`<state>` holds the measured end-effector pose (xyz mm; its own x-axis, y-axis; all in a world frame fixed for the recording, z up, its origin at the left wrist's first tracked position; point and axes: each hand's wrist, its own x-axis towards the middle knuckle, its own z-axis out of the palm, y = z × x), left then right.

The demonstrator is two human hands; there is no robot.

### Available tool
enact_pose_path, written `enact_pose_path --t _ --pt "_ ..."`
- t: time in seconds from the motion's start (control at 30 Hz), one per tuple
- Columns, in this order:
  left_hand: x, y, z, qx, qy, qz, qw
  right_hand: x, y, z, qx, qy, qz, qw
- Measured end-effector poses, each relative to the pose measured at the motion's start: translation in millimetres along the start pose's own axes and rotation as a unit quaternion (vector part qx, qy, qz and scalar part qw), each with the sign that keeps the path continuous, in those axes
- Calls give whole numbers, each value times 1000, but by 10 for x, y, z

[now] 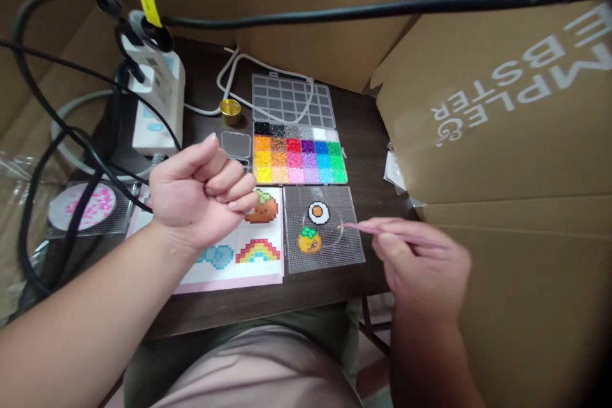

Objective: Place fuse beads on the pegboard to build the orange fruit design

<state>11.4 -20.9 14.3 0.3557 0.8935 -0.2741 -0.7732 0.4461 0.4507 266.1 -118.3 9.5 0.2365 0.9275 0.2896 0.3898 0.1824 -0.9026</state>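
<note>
My right hand (421, 264) pinches pink tweezers (382, 231), whose tip hovers over the clear pegboard (349, 255) just right of an orange bead fruit (310, 240) and below a bead fried egg (319, 212). My left hand (203, 194) is raised above the pattern sheet (253, 268), fingers curled into a loose fist; whether anything lies inside it is hidden. The sheet shows an orange fruit, a rainbow and a blue bow. An open bead box (299, 153) with many coloured compartments lies behind the pegboard.
A white power strip (157, 102) with black cables stands at the back left, next to a gold cap (230, 111). Another pegboard with pink beads (88, 207) lies far left. Cardboard walls (502, 127) close in the right and back.
</note>
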Motion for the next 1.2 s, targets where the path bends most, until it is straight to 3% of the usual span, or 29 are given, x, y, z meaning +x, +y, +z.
enact_pose_path --t 0.1,0.23,0.4,0.6,0.73,0.93,1.2 --pt "-9 -11 20 5 18 0 1000 -225 181 50 -20 -17 27 999" --pt "-18 -14 34 13 46 3 999 -305 286 154 -13 -26 17 999" --pt "-14 -9 23 16 -2 4 1000 -309 365 195 -9 -16 25 1000" --pt "-30 -6 40 -12 12 4 1000 -336 394 203 -19 -21 27 999" --pt "-35 -2 48 0 -11 4 1000 -340 401 198 -24 -26 19 999" --pt "-37 -10 57 -20 47 -4 999 -333 399 201 -25 -26 14 999" --pt "-43 -4 67 -50 55 -8 997 -338 399 209 -35 -17 18 999"
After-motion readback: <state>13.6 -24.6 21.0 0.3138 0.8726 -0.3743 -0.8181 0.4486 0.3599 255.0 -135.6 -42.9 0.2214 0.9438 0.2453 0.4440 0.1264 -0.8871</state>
